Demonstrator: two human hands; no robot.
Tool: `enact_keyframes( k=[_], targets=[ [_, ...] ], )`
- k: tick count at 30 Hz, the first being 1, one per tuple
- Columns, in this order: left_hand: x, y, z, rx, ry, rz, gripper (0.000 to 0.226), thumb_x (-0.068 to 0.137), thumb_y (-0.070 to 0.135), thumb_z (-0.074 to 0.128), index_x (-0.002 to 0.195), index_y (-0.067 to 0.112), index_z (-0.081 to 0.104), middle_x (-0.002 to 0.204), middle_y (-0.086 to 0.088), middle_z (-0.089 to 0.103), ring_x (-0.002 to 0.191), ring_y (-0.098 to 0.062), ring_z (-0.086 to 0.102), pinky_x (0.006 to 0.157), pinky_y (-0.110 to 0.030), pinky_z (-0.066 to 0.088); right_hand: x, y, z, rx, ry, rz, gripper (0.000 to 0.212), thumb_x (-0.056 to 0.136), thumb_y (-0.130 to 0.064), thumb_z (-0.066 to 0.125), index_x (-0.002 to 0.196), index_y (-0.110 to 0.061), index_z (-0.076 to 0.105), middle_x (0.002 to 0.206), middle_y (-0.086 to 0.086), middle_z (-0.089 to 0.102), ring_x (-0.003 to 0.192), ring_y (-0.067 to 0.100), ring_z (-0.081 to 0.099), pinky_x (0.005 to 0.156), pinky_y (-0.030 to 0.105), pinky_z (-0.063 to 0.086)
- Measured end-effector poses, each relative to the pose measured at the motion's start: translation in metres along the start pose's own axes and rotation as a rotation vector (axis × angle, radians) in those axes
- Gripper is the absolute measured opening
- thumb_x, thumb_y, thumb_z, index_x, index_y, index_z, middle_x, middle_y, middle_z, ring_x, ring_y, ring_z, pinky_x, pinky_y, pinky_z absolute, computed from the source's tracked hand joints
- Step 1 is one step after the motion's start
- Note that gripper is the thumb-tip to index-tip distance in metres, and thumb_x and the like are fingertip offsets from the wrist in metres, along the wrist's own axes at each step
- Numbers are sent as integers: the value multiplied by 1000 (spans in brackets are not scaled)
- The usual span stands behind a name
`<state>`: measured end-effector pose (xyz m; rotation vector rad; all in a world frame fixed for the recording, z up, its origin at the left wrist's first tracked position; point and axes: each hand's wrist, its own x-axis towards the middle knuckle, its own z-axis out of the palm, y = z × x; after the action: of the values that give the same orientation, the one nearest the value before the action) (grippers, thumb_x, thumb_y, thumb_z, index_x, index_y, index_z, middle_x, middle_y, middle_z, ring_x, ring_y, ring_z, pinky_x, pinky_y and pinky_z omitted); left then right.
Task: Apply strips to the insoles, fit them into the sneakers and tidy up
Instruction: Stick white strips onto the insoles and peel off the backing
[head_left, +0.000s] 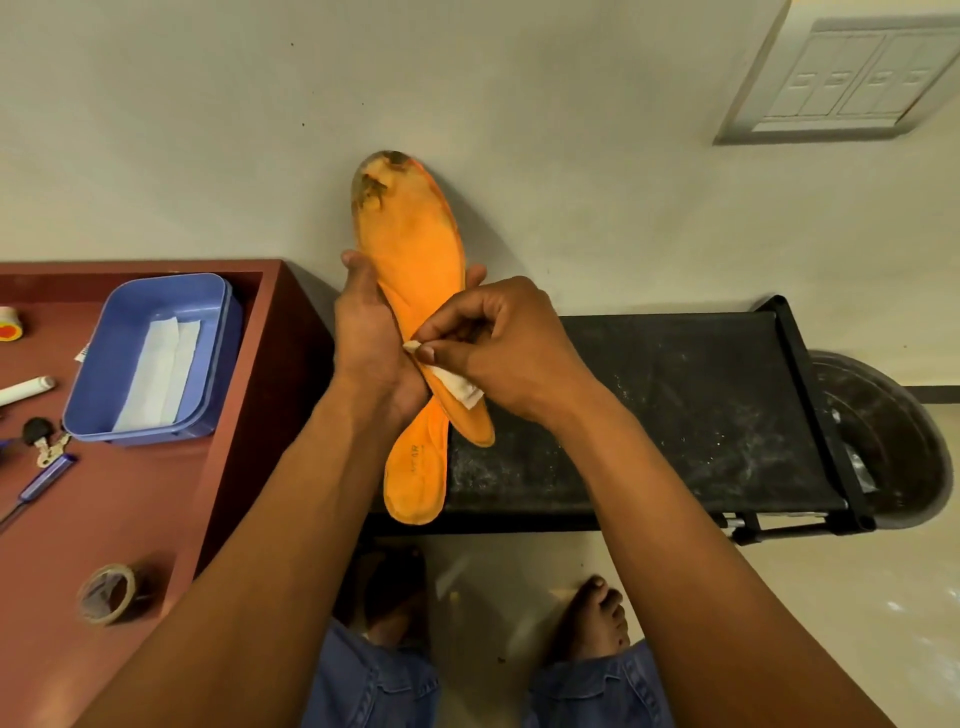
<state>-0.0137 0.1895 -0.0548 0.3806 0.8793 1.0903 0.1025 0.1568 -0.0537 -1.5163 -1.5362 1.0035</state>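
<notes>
My left hand (366, 332) grips two orange insoles (410, 249) mid-length, raised before the wall; my right hand (488, 343) pinches a white strip (460, 387), apparently peeling its corner. Both look light and floppy, so I'd hold the insoles' middle

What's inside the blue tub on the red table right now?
The blue tub holds white strips lying flat on its floor, apparently two overlapping. Whether more lie beneath them cannot be seen.

Two hand-held orange insoles (410, 249), white strip (457, 384)
</notes>
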Motion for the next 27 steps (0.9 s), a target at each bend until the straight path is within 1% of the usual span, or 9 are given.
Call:
enact_keyframes(
  k=[3, 8, 11, 14, 17, 20, 22, 24, 27],
  targets=[
    [1, 3, -3, -12, -24, 12, 84, 101, 72, 18, 140, 7, 53, 113, -19, 75, 113, -34, 71, 99, -49, 56, -1, -3, 5, -57, 27, -17, 9, 80, -21, 86, 86, -25, 81, 84, -12, 76, 77, 1, 69, 81, 32, 60],
    [-1, -8, 4, -3, -102, -3, 84, 102, 69, 16, 143, 5, 53, 127, -19, 70, 117, -34, 69, 90, -46, 61, 0, 5, 7, -323, 337, -17, 2, 86, -33, 78, 88, -31, 78, 89, -13, 75, 82, 7, 69, 75, 33, 59],
    [-2, -13, 7, 51, -143, -26, 84, 101, 70, 15, 146, 8, 51, 132, -17, 68, 115, -33, 70, 88, -45, 60, 1, 12, 3, -356, 466, 37, 4, 88, -35, 75, 89, -32, 77, 90, -13, 74, 83, 8, 69, 71, 31, 57],
    [1, -13, 5, 55, -120, -29, 82, 101, 70, 18, 147, 10, 49, 130, -18, 68, 115, -35, 70, 93, -49, 59, 3, 15, 0, -250, 386, 62, 2, 85, -32, 79, 87, -31, 78, 87, -14, 74, 81, 4, 68, 74, 30, 58],
    [3, -7, 1, 10, -88, -22, 85, 99, 73, 20, 148, 9, 45, 128, -23, 68, 114, -36, 70, 97, -53, 56, 5, 13, -4, -65, 189, 61, 11, 80, -20, 85, 82, -29, 79, 81, -14, 74, 78, 1, 69, 80, 29, 59],
    [3, 4, -3, -24, -59, 4, 84, 98, 75, 20, 142, 10, 49, 124, -25, 70, 101, -35, 75, 78, -49, 63, 4, 11, -8, 73, -17, 37, 12, 78, -11, 87, 82, -21, 81, 81, -5, 77, 79, 6, 71, 85, 32, 60],
    [2, 9, -5, -43, -39, 30, 81, 99, 74, 19, 136, 11, 54, 120, -23, 72, 91, -33, 76, 72, -44, 63, 2, 9, -7, 104, -85, 23, 11, 78, -10, 86, 87, -15, 82, 84, -1, 78, 86, 12, 73, 90, 34, 59],
    [2, 10, -7, -65, -34, 51, 80, 99, 74, 18, 134, 12, 54, 118, -22, 73, 89, -32, 76, 75, -43, 63, 2, 9, -3, 94, -47, 23, 11, 78, -14, 87, 84, -20, 81, 84, -4, 78, 85, 10, 72, 90, 38, 59],
    [2, 7, -5, -79, -26, 59, 78, 100, 73, 19, 137, 12, 51, 118, -23, 73, 90, -33, 77, 72, -44, 62, 2, 11, 3, -4, 136, 30, 11, 79, -23, 86, 78, -31, 78, 79, -15, 75, 79, 1, 70, 83, 39, 61]
  ],
)
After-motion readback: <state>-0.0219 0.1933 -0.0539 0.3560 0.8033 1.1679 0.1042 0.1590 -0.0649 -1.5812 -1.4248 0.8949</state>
